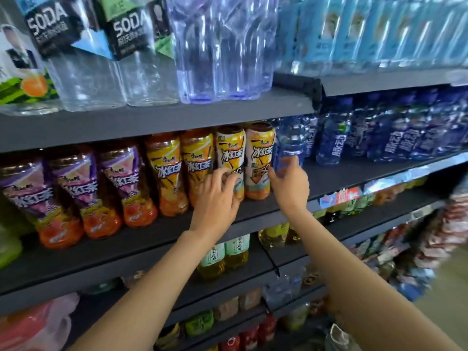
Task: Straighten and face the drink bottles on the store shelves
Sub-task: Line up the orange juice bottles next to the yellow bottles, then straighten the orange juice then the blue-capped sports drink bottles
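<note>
Reaching to the middle shelf (157,239) at frame centre, the left hand (217,196) curls its fingers round a white-labelled tea bottle (231,153) — the right hand (291,183) grips a blue bottle (290,140) just beside the tea row.

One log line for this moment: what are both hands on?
left hand: holds white-and-orange iced tea bottle | right hand: grips clear blue plastic bottle | shelf: dark grey metal shelf
</note>
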The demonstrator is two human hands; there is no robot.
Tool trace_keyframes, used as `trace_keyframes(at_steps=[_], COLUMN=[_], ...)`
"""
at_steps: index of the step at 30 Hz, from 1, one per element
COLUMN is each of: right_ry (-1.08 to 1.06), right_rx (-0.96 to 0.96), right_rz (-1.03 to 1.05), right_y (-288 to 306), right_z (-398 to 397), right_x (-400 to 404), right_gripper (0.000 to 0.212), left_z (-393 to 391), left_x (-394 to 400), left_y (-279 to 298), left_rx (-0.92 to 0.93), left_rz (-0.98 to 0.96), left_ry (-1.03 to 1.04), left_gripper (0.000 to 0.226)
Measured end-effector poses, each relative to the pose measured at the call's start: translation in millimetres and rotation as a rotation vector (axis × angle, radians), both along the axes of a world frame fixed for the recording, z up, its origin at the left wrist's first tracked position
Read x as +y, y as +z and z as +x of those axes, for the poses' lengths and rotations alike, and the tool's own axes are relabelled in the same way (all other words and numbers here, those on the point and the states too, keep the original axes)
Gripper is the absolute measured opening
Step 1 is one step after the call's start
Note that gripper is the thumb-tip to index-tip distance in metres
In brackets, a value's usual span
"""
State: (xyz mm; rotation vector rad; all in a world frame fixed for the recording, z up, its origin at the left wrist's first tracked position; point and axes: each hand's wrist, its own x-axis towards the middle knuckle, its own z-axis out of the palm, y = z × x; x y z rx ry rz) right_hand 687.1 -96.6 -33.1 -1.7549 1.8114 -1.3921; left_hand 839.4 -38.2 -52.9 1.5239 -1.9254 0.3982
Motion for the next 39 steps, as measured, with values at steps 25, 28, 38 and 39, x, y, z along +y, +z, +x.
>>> trace_keyframes(at_steps=[25,28,38,39], right_ry=[0.6,0.605,0.532,0.554], right_rx=[0.344,0.31,0.066,0.086], right_rz=[0.095,0.105,-0.019,-0.084], right_y=[-12,-17,13,15], right_z=[-107,-110,-162,-166], right_x=[-138,-136,-132,-127], right_gripper=[0.074,0.073,0.032,0.029], left_z=[-182,-184,-187,-188], left_x=[-119,-101,-90,-89], left_y=[-11,-19,-13,-11], left_rx=[0.54,0.438,0.45,0.461], left_rz=[0.075,0.054,-0.077,-0.104], left_ry=[0.422,0.403,0.394,0.387], left_gripper=[0.058,0.06,0.048,0.046])
